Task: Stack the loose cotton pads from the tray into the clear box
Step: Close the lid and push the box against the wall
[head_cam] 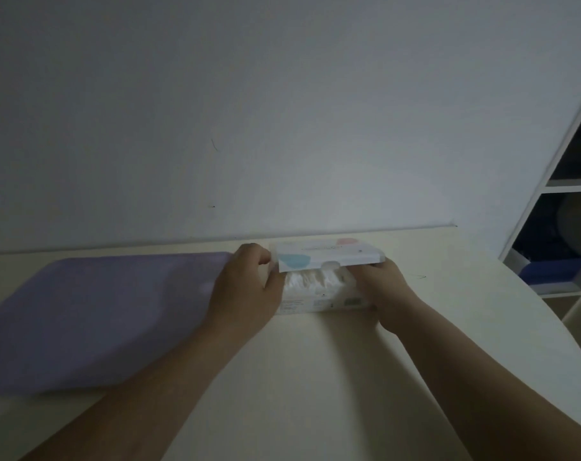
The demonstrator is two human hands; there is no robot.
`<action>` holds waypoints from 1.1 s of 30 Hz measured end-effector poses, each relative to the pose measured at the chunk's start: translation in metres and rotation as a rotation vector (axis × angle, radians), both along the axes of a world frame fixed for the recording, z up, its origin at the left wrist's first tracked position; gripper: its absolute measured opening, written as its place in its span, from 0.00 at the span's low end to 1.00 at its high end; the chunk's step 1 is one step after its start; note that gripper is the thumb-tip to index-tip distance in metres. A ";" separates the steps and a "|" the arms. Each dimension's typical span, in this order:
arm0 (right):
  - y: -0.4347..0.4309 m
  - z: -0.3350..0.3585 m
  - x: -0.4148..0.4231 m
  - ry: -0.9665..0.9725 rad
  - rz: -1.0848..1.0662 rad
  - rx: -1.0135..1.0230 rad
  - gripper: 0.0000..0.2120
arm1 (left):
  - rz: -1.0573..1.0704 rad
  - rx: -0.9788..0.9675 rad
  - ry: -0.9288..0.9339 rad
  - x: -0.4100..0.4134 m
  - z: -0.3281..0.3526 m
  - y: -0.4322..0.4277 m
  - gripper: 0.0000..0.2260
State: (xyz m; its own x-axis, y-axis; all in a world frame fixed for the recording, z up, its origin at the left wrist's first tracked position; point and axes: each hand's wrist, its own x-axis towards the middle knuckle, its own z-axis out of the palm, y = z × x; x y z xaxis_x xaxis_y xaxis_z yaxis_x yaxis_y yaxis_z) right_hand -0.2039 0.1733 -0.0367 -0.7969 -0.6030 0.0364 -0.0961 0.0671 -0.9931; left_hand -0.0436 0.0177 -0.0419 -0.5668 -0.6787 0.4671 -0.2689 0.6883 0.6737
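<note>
Left hand (249, 284) grips box (319, 302); lid (329, 256) raised.
Hold likely steadies it. Right hand (385, 287) fingers hidden under lid: state unclear. Pads (312, 279) sit inside, between hands; tray (99, 311) just left.

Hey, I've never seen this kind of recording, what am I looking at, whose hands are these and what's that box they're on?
This is one picture from a camera worn on a person's head, looking down at their own bare hands; there is no machine. The left hand and right hand grip the two ends of a clear plastic box of white cotton pads, its white printed lid seemingly partly lifted. It sits on a cream table, beside a flat purple tray.
</note>
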 end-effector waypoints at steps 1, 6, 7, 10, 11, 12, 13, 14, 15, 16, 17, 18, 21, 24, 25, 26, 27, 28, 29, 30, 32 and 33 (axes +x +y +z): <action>0.000 -0.001 0.000 -0.005 -0.009 0.002 0.08 | -0.002 0.017 -0.011 0.001 0.000 0.002 0.07; -0.008 -0.007 -0.004 0.033 -0.119 0.076 0.26 | 0.033 0.141 0.060 0.000 0.007 0.003 0.19; -0.010 -0.007 -0.004 0.024 -0.132 0.076 0.30 | 0.003 0.116 0.082 0.000 0.007 0.005 0.17; -0.010 -0.008 0.001 0.001 -0.133 0.028 0.32 | -0.142 -0.151 -0.094 -0.003 0.004 0.020 0.17; -0.009 -0.010 0.002 0.004 -0.126 0.018 0.29 | -0.199 -0.280 -0.190 -0.005 0.000 0.025 0.22; -0.006 -0.010 0.004 0.007 -0.103 -0.011 0.24 | -0.233 -0.393 -0.256 -0.008 -0.003 0.028 0.26; -0.004 -0.009 0.007 0.000 -0.057 -0.049 0.18 | -0.243 -0.478 -0.311 -0.011 -0.005 0.032 0.28; 0.000 -0.008 0.008 -0.008 0.011 -0.087 0.14 | -0.232 -0.535 -0.358 -0.014 -0.007 0.035 0.28; 0.004 -0.007 0.010 -0.013 0.083 -0.115 0.11 | -0.210 -0.569 -0.385 -0.015 -0.009 0.038 0.29; 0.007 -0.006 0.010 -0.024 0.148 -0.138 0.12 | -0.192 -0.589 -0.407 -0.017 -0.011 0.040 0.29; 0.010 -0.006 0.009 -0.057 0.192 -0.154 0.13 | -0.186 -0.590 -0.427 -0.019 -0.012 0.041 0.29; 0.013 -0.006 0.008 -0.089 0.212 -0.166 0.14 | -0.190 -0.586 -0.439 -0.020 -0.013 0.041 0.29; 0.018 -0.006 0.008 -0.129 0.227 -0.182 0.16 | -0.191 -0.617 -0.428 -0.021 -0.016 0.038 0.28; 0.021 -0.007 0.013 -0.128 0.207 -0.211 0.17 | -0.191 -0.577 -0.436 -0.018 -0.014 0.038 0.28; 0.022 -0.007 0.017 -0.117 0.200 -0.218 0.16 | -0.199 -0.554 -0.464 -0.017 -0.012 0.038 0.29; 0.022 -0.007 0.018 -0.103 0.187 -0.203 0.16 | -0.217 -0.532 -0.492 -0.017 -0.010 0.037 0.30; 0.020 -0.007 0.018 -0.081 0.174 -0.185 0.16 | -0.243 -0.513 -0.511 -0.018 -0.008 0.034 0.31; 0.019 -0.008 0.016 -0.042 0.138 -0.162 0.16 | -0.279 -0.499 -0.513 -0.017 -0.005 0.033 0.32; 0.019 -0.009 0.016 -0.009 0.109 -0.138 0.16 | -0.323 -0.476 -0.484 -0.015 -0.003 0.032 0.32; 0.017 -0.012 0.015 0.004 0.085 -0.120 0.15 | -0.352 -0.449 -0.416 -0.010 -0.001 0.031 0.31; 0.017 -0.016 0.012 -0.029 -0.008 -0.103 0.23 | -0.327 -0.405 -0.218 0.004 -0.002 0.029 0.23; 0.019 -0.015 0.014 -0.084 -0.073 -0.122 0.28 | -0.275 -0.410 -0.111 0.013 -0.005 0.029 0.18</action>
State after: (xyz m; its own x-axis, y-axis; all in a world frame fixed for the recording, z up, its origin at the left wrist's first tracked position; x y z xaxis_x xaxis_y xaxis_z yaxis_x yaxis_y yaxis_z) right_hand -0.1896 0.1923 -0.0520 -0.8417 -0.5387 0.0374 -0.0119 -0.0507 -0.9986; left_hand -0.0306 0.0462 -0.0465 -0.7600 -0.2704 0.5910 -0.0948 0.9457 0.3109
